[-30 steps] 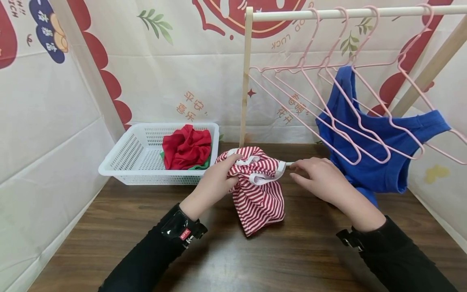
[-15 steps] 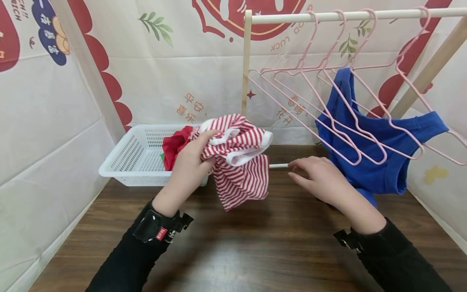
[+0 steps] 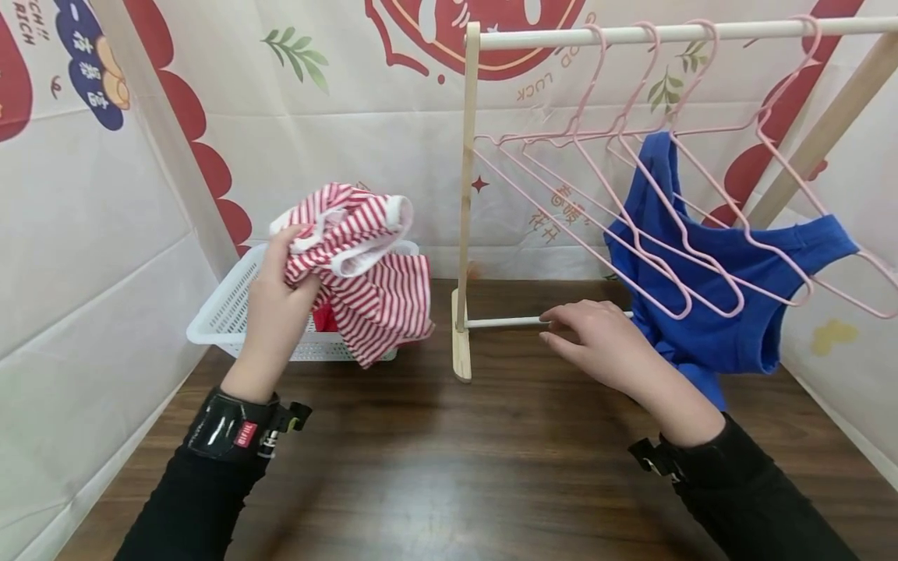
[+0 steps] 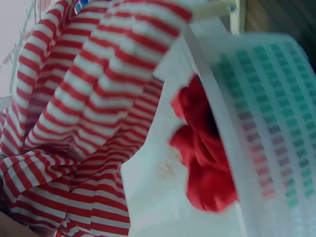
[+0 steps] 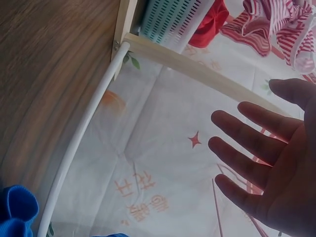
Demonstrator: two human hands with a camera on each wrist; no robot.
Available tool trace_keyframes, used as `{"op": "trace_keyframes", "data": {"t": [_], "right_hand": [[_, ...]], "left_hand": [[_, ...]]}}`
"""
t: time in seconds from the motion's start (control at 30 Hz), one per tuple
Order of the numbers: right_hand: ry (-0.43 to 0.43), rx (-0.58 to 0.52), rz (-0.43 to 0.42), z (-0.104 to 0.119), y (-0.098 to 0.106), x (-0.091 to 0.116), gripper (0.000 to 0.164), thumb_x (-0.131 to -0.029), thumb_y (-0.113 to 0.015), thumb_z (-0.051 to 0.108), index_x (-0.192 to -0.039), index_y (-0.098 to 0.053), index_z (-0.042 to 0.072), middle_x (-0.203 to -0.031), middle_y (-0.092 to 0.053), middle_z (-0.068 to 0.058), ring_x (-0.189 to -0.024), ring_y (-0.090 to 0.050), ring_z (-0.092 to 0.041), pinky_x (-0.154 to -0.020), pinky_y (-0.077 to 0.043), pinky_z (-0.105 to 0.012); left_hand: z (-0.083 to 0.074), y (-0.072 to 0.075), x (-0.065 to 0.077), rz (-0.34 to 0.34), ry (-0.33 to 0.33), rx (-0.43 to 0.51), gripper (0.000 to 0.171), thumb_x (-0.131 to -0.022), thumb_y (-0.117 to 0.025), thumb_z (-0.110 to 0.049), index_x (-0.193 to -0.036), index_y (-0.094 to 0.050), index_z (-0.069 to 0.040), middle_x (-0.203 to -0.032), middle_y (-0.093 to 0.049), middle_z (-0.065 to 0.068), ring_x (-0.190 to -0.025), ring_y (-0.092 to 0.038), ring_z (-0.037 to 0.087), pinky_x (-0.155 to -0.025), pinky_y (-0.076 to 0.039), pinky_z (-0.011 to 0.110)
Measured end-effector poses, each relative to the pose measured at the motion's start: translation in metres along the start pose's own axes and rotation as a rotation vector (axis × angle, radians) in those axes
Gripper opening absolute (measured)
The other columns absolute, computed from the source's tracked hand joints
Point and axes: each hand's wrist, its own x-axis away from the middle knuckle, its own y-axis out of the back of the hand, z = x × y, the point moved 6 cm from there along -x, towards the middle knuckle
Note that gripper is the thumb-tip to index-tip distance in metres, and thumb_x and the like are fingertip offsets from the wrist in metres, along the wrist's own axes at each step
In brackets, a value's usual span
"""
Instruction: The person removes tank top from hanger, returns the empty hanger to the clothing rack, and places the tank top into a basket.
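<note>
My left hand (image 3: 272, 300) grips a bunched red-and-white striped garment (image 3: 382, 300) with white trim. The cloth hangs down in front of and above the white basket (image 3: 223, 331), hiding most of it. In the left wrist view, red cloth (image 4: 205, 148) shows at the basket's rim beside the striped fabric (image 4: 94, 84). My right hand (image 3: 596, 335) holds nothing. Its fingers look relaxed and spread apart in the right wrist view, near the white lower bar (image 3: 501, 322) of the rack and left of a blue tank top (image 3: 708, 288).
A wooden rack with a top rail (image 3: 533, 37) stands at the right. Several pink hangers (image 3: 627, 210) hang from it, with the blue tank top among them. Its left foot (image 3: 461, 351) rests on the brown wooden table (image 3: 421, 467). Printed cloth walls (image 3: 316, 156) surround the table.
My left hand has carried the striped garment left and up from the table near the rack to the basket, uncovering the rack's foot. My right hand has barely moved.
</note>
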Motion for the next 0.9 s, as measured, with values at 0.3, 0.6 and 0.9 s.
{"op": "trace_keyframes", "data": {"t": [0.3,0.6,0.9], "right_hand": [[0.011,0.0,0.018,0.003,-0.002,-0.003,0.023,-0.093,-0.065,0.026,-0.106,-0.071,0.008,-0.095,-0.07,-0.006,-0.09,-0.062,-0.024,-0.086,-0.042,-0.049],[0.007,-0.001,0.036,0.001,-0.007,-0.004,0.023,-0.093,-0.065,0.026,-0.106,-0.071,0.008,-0.095,-0.07,-0.006,-0.09,-0.063,-0.024,-0.086,-0.043,-0.049],[-0.012,-0.011,0.07,-0.001,-0.013,-0.005,0.026,-0.094,-0.063,0.029,-0.109,-0.071,0.008,-0.096,-0.07,-0.006,-0.091,-0.064,-0.025,-0.087,-0.043,-0.049]], "left_hand": [[0.048,0.028,-0.011,-0.213,0.091,-0.021,0.045,-0.097,-0.053,-0.016,-0.141,-0.044,-0.021,-0.128,-0.057,0.004,-0.092,-0.051,0.018,-0.074,-0.037,0.029],[0.1,0.016,-0.014,-0.222,0.273,0.172,0.048,-0.099,-0.047,-0.015,-0.145,-0.032,-0.022,-0.14,-0.046,0.0,-0.115,-0.045,0.01,-0.091,-0.034,0.028],[0.133,-0.004,-0.007,-0.119,0.552,0.164,0.052,-0.101,-0.037,-0.016,-0.148,-0.014,-0.012,-0.149,-0.032,0.016,-0.134,-0.034,0.023,-0.108,-0.026,0.036]]}}
